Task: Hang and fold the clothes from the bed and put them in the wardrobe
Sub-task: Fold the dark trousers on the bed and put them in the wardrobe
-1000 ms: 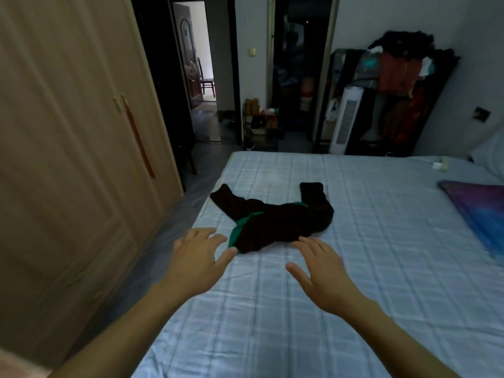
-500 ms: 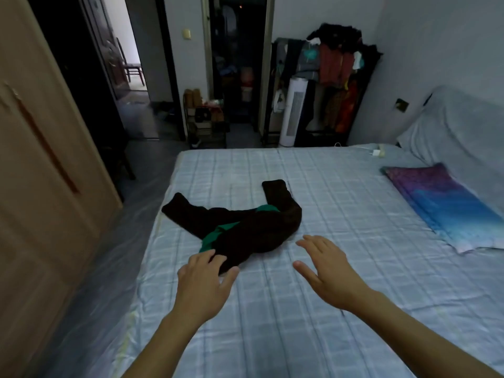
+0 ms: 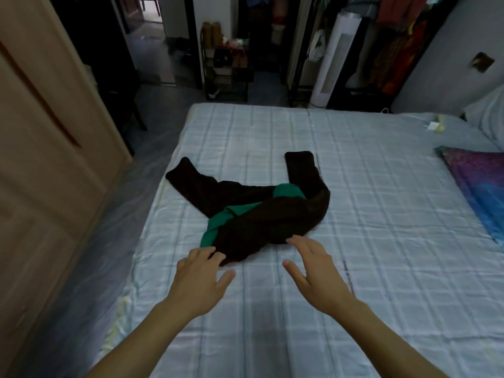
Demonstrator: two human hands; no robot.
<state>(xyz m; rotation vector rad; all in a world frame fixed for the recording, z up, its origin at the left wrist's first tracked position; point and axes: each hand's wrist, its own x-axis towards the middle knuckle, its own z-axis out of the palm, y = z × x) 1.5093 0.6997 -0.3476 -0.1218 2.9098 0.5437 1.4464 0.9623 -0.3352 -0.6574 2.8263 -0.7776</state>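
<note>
A dark brown, nearly black garment with green lining (image 3: 261, 214) lies crumpled on the bed (image 3: 354, 255), which has a pale blue checked sheet. Two long parts of it reach towards the far side. My left hand (image 3: 200, 279) is open, its fingertips touching the garment's near edge. My right hand (image 3: 313, 271) is open with fingers spread, its fingertips at the garment's near right edge. Neither hand grips the cloth. The wooden wardrobe (image 3: 46, 159) stands at the left with its doors shut.
A purple and blue pillow (image 3: 480, 186) lies at the bed's right side. Beyond the bed stand a white tower fan (image 3: 335, 58), a rack of hung clothes (image 3: 395, 45) and a shoe shelf (image 3: 226, 66). A narrow floor strip (image 3: 109, 227) separates bed and wardrobe.
My view has come closer and tipped down over the bed. Both hands have reached forward from short of the garment to its near edge.
</note>
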